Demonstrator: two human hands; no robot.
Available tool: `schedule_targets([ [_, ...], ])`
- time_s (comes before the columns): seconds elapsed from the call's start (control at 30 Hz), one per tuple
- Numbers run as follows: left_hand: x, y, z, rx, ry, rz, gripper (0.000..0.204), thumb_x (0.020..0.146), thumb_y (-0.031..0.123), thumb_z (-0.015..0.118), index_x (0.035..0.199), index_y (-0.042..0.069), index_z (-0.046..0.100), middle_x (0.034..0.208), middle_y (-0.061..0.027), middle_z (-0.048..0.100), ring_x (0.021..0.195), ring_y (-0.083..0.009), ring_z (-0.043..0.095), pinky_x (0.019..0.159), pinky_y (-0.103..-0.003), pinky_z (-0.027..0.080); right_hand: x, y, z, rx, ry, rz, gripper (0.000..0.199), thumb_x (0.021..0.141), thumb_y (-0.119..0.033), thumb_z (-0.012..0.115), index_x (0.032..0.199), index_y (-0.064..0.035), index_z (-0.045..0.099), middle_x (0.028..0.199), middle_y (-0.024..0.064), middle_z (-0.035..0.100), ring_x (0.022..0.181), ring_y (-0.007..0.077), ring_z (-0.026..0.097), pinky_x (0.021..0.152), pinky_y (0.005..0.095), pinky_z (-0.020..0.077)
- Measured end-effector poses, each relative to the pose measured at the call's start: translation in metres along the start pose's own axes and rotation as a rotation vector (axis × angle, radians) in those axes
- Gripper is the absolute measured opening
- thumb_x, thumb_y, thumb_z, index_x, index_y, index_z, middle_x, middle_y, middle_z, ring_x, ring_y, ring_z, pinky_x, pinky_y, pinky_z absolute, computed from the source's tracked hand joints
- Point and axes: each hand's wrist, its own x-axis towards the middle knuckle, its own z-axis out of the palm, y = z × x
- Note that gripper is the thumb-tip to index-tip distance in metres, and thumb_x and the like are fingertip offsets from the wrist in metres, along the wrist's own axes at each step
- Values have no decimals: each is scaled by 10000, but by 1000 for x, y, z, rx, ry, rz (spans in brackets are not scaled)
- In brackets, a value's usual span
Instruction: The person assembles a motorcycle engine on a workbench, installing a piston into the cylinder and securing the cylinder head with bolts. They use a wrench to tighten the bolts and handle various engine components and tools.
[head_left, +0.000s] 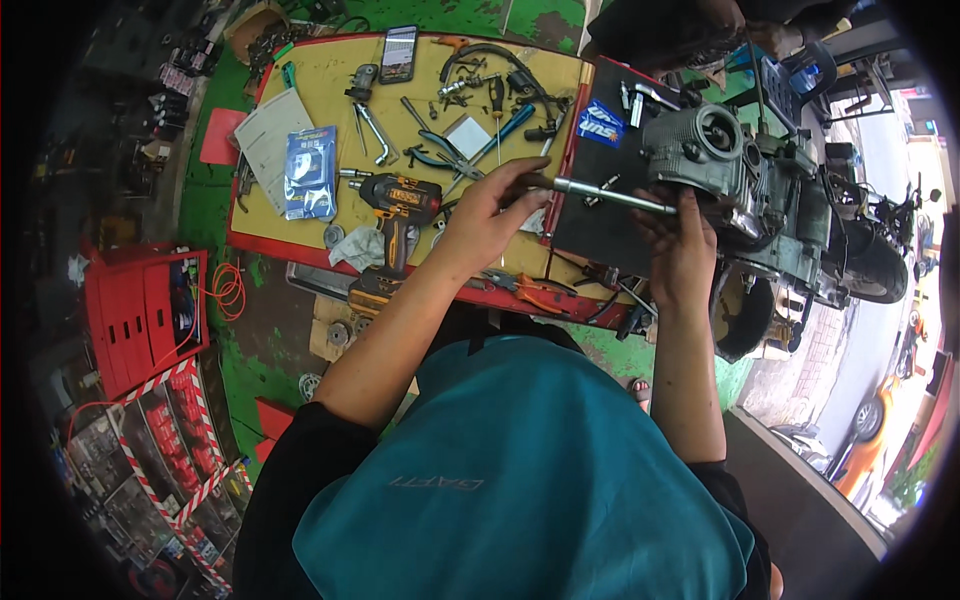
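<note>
My left hand (490, 215) grips the handle end of a long silver socket wrench (610, 193) that runs right toward a grey engine block (720, 165). My right hand (680, 250) steadies the shaft near the engine, fingers wrapped around its far end. The engine sits on a black mat (600, 230) at the right side of the bench. Just left of my left hand lies a black and orange cordless drill (398, 205) on the yellow benchtop (320, 75).
The benchtop holds pliers (440, 157), a ratchet (372, 130), a screwdriver (505, 125), a phone (398, 52), a blue packet (310, 170), papers (265, 135) and a rag (360, 247). A red toolbox (145, 310) stands at left. A motorcycle wheel (870, 270) is at right.
</note>
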Motion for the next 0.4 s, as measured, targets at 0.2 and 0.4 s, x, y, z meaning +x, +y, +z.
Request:
schedule_targets([
  [0.2,-48,-82,-73,-50,179,-125,372,1076,145,641,1426,32,588,1212,-99,727,1087,-172,696,941,-307,552,4,6,4,7,36,-25,389,1138,-314,501,1270,41,591,1136,239,755,1001,303,761,879,423,605],
  [0.4,-123,-133,-153,-56,328,-402,385,1044,149,695,1407,63,604,1276,-125,681,1063,-154,687,920,-314,578,16,24,-12,81,19,-14,465,1124,-381,510,1359,17,563,1163,211,763,1075,318,755,957,452,602],
])
